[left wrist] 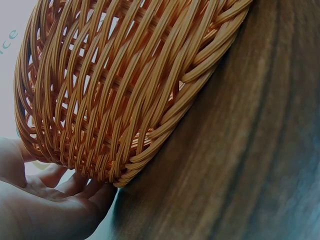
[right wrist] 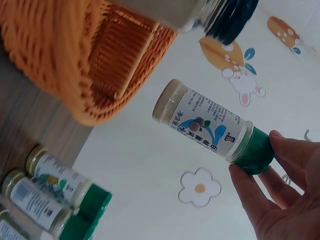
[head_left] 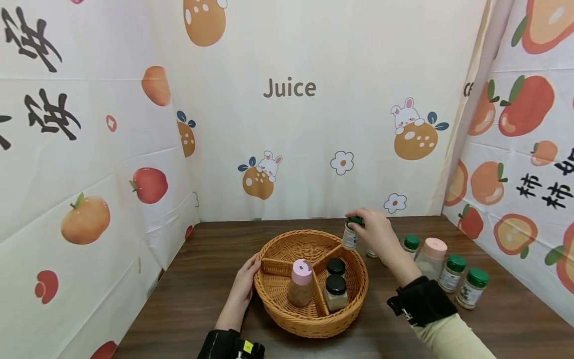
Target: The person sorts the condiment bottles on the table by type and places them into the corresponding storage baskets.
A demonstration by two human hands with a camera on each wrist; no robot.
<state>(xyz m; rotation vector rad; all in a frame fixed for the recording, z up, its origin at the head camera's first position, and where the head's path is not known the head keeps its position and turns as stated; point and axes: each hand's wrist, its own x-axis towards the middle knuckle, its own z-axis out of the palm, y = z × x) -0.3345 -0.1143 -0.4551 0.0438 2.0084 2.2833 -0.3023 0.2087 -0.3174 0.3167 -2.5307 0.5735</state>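
Note:
My right hand [head_left: 375, 233] pinches the green cap of a spice jar [head_left: 350, 236] between thumb and fingers, above the far right rim of a round wicker basket [head_left: 309, 329]. In the right wrist view the jar [right wrist: 202, 120] shows a white label and pale contents. At the basket's left side, my left hand [head_left: 244, 279] grips the rim; the left wrist view shows its fingers [left wrist: 75, 185] against the woven wall. Dividers split the basket. One compartment holds a pink-capped bottle [head_left: 301, 284]; the right one holds two black-capped jars, the nearer jar [head_left: 336, 294] with pale contents.
Right of the basket stand several green-capped jars, including the nearest jar [head_left: 472, 289], and a clear bottle [head_left: 431, 259] with a pink cap. My right forearm partly hides some. A fruit-printed cloth [head_left: 291, 124] encloses the dark wooden table [head_left: 179, 309] behind and at both sides.

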